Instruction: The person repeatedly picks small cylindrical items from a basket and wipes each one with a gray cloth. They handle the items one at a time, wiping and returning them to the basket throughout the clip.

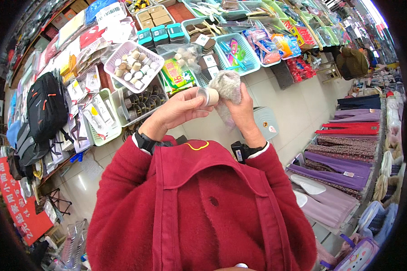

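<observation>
My left hand [183,105] grips a small round container [208,97] with a silvery rim and a beige side, held tilted between thumb and fingers. Close beside it, my right hand [240,105] holds a fluffy grey cloth [226,84], which touches or nearly touches the container and hangs down below the hand. Beyond my left hand, a white plastic basket [113,79] holds many small white and beige cylindrical pieces. Under and beside it, another basket [122,122] contains dark round items with metal pins. A green and yellow packet [178,75] lies just past my left hand.
Baskets of small goods crowd the table ahead, among them a blue basket [254,69] with brushes. A black backpack [47,108] rests at the left. A grey stool [266,123] stands on the tiled floor [285,98]. Folded trousers [346,167] line a stand at the right.
</observation>
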Demonstrator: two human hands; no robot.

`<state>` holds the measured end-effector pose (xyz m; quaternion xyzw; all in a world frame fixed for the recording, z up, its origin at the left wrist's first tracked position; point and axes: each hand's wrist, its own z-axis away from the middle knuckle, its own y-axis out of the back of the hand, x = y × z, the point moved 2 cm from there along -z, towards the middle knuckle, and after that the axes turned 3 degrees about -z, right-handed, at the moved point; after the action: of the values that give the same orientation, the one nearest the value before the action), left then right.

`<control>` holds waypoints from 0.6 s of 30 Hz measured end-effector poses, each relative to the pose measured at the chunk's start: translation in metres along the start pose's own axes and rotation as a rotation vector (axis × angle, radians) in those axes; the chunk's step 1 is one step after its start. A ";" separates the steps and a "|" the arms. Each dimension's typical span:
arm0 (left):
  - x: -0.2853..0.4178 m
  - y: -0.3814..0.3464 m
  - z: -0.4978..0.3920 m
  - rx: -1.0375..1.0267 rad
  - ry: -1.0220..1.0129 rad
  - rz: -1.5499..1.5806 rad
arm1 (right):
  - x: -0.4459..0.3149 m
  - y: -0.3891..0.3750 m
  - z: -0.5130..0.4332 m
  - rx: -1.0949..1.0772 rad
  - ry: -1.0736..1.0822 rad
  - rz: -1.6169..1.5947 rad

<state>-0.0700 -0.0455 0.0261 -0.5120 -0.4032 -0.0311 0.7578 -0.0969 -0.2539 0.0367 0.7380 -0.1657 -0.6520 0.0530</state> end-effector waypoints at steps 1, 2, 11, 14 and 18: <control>0.001 0.003 0.001 0.049 -0.002 -0.033 | 0.003 0.000 0.000 0.002 -0.104 0.074; 0.002 0.006 0.002 0.084 -0.019 -0.056 | 0.001 -0.001 -0.001 0.020 -0.020 -0.023; 0.004 0.014 0.003 0.180 -0.114 -0.437 | -0.014 -0.028 -0.003 -0.134 0.026 -0.231; 0.013 0.020 0.012 0.212 0.017 -0.437 | 0.000 -0.034 -0.006 -0.096 -0.056 -0.229; 0.030 0.027 0.019 0.089 0.011 -0.390 | 0.022 -0.029 -0.003 -0.144 -0.168 0.197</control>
<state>-0.0486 -0.0062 0.0282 -0.3899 -0.4914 -0.1623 0.7617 -0.0866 -0.2344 0.0075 0.6553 -0.1941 -0.7132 0.1557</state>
